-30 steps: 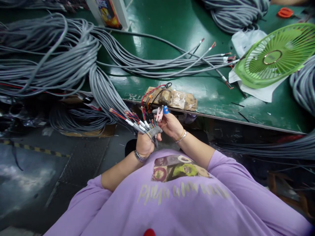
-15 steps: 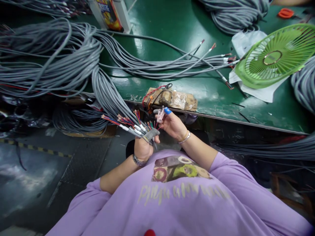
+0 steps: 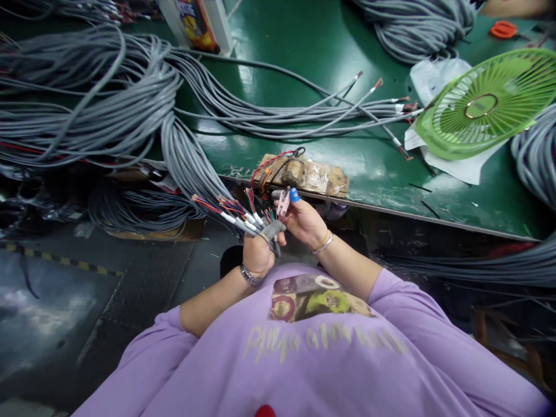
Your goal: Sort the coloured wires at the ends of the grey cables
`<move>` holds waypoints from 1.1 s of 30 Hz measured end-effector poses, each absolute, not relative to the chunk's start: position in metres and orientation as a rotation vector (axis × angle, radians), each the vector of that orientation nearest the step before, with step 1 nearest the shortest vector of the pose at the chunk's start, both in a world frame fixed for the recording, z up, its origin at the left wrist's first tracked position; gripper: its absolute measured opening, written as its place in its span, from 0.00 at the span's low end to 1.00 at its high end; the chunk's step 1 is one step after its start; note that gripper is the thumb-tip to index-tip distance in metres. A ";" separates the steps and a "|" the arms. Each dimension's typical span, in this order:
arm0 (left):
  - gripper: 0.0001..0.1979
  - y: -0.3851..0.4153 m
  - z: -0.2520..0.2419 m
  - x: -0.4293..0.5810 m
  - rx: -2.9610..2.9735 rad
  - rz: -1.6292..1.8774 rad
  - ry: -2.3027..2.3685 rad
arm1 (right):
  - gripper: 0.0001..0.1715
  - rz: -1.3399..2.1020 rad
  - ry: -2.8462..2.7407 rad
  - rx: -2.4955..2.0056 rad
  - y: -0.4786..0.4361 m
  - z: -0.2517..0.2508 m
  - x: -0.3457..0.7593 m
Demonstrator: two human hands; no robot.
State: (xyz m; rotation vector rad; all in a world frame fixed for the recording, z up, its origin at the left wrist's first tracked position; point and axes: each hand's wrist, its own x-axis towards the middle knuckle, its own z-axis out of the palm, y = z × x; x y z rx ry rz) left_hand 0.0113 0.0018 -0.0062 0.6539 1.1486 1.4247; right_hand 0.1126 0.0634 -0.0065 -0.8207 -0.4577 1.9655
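My left hand (image 3: 258,253) is closed round a bundle of grey cables (image 3: 234,222). A grey wrap covers its thumb, pressed across the cables. Bare coloured wires (image 3: 226,204) fan out past white sleeves at the cable ends. Close beside it, my right hand (image 3: 307,223) pinches a small pale pink hand tool (image 3: 283,202) at the thin wires by the left thumb. The tool's exact kind cannot be made out. A blue cover sits on one right fingertip. Both hands are just in front of the table edge, and the fingers behind the cables are hidden.
Large coils of grey cable (image 3: 108,98) lie on the green table (image 3: 278,35) at left. A worn wooden block (image 3: 321,176) sits at its front edge. At right are a green fan (image 3: 482,107), orange-handled scissors (image 3: 504,29) and another cable coil (image 3: 417,26).
My left hand has shifted slightly right with the cable bundle, bringing the wire ends nearer the pink tool. My right hand stays almost in place, still pinching the tool.
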 end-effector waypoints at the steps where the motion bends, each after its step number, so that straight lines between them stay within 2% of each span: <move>1: 0.09 0.002 -0.007 0.011 0.660 1.424 1.154 | 0.26 1.966 -0.462 -0.820 0.063 -0.007 0.112; 9: 0.09 -0.007 -0.007 0.003 0.673 1.418 1.144 | 0.28 2.053 -0.409 -0.809 0.060 -0.010 0.123; 14: 0.10 -0.014 -0.012 -0.002 0.719 1.442 1.160 | 0.30 2.182 -0.702 -0.729 0.045 -0.017 0.139; 20: 0.12 -0.013 -0.016 0.000 0.775 1.461 1.176 | 0.22 1.921 -0.943 -0.806 0.032 -0.018 0.135; 33: 0.09 -0.016 -0.009 -0.005 0.671 1.383 1.137 | 0.26 1.961 -0.896 -0.809 0.033 -0.020 0.132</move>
